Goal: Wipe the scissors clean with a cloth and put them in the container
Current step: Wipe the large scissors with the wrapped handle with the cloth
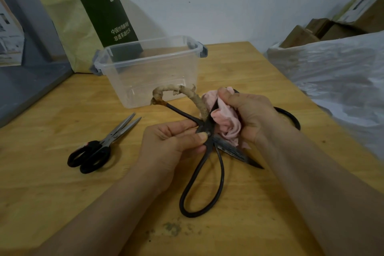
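Head view, wiping step in hand, with the left hand point(170, 143) pinching the black iron scissors point(230, 148) at the pivot over the wooden table point(249, 68), just near of the clear container point(158, 77), and the right hand point(251, 114) curled round a bunched pink cloth point(227, 124) pressed to the far blade. Draw the cloth from pivot toward tip with fingers behind the edge, and brace the pivot firmly so the splayed blades cannot swing. Leave the steel scissors point(99, 147) at left alone for now.
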The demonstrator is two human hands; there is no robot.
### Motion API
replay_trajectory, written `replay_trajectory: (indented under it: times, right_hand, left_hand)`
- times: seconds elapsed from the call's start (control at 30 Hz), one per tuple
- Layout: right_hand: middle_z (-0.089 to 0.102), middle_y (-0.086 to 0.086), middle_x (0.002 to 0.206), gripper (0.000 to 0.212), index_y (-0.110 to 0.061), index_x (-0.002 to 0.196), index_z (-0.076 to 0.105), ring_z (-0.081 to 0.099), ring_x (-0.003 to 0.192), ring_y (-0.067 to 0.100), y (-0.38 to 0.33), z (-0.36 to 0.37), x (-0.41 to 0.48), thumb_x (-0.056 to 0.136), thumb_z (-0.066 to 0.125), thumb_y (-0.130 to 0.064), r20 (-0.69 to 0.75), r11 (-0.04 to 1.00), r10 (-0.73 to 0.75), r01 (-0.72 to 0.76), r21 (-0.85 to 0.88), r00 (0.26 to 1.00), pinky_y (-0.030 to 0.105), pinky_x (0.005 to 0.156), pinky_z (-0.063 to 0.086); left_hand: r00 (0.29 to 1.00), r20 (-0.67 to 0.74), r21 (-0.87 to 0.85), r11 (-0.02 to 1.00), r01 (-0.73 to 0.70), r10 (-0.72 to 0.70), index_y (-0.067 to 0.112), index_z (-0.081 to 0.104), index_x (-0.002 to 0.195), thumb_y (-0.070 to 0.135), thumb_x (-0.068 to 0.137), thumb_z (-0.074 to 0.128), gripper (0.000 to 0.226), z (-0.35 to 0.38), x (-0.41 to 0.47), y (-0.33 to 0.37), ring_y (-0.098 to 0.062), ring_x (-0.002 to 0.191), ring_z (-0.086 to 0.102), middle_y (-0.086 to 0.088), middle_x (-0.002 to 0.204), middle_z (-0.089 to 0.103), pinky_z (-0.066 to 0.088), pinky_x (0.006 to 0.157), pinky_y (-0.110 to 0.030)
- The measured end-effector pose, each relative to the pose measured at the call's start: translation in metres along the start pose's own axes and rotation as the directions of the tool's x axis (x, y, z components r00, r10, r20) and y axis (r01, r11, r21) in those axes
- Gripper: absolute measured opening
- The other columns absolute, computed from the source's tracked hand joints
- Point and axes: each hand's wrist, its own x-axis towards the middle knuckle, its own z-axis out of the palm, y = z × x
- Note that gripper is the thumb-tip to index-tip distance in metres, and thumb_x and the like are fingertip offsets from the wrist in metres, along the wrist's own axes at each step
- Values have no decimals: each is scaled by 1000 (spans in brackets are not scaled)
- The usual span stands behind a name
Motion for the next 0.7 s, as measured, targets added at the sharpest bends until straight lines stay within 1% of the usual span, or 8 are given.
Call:
replay_trajectory:
  times: [0.07,0.1,0.23,0.33,0.4,0.47,0.57,0.7]
  right_hand:
    - [68,24,83,25,5,93,66,65,67,32,-1,1,4,79,74,-14,-45,1000,-12,12,1,999,57,74,53]
    - [69,24,89,28,5,96,66,66,74,35,0,2,4,78,75,-14,-65,1000,-15,15,-3,998,58,78,52]
    - [71,20,83,23,2,87,67,69,70,32,-6,1,9,79,76,-18,-170,1000,-26,27,0,985,49,67,57]
    - [72,18,86,29,-1,92,66,70,69,31,-18,-14,15,77,78,-23,-260,992,-28,59,111,965,50,67,57]
    - [72,17,85,24,-3,87,67,71,69,31,-20,-19,15,78,78,-23,-242,991,-29,59,121,970,50,68,57]
    - [72,17,83,23,-5,82,68,71,73,32,-16,-18,12,82,73,-27,-199,998,-48,54,26,979,50,72,57]
    - [72,16,87,23,-4,88,69,70,80,32,-14,-14,9,88,66,-27,-136,996,-83,80,-32,987,51,78,56]
    - [70,21,100,24,1,104,67,69,90,36,-14,-10,3,86,64,-14,-53,997,-33,29,-67,998,51,84,54]
  left_hand:
    - [1000,-4,-5,1000,6,-6,-4,65,110,-9,68,70,42,1,0,0,-21,75,72,-16,95,73,54,54,-19]
    - [1000,-6,-3,1000,7,-7,-4,65,110,-9,68,70,43,1,0,0,-20,76,72,-17,97,72,54,55,-19]
    - [1000,15,12,1000,-1,1,-4,65,111,-5,65,71,47,1,-1,1,-19,77,72,-17,99,72,53,55,-18]
    - [996,89,52,999,2,-6,1,68,101,-7,67,69,35,3,-7,0,-16,68,71,-12,86,75,53,52,-18]
    - [996,85,50,999,-10,5,2,69,99,-4,63,70,37,3,-6,1,-15,66,71,-11,84,75,53,51,-17]
    - [999,35,12,999,-30,30,3,69,97,2,57,70,40,0,-2,4,-14,67,71,-10,84,75,53,53,-17]
    - [999,-22,-49,997,-51,50,8,69,89,2,58,67,31,-6,2,9,-10,65,70,-5,78,75,54,55,-16]
    - [997,-52,-81,995,-62,58,6,68,92,-6,72,64,23,-12,5,11,-10,66,70,-4,78,75,55,57,-16]
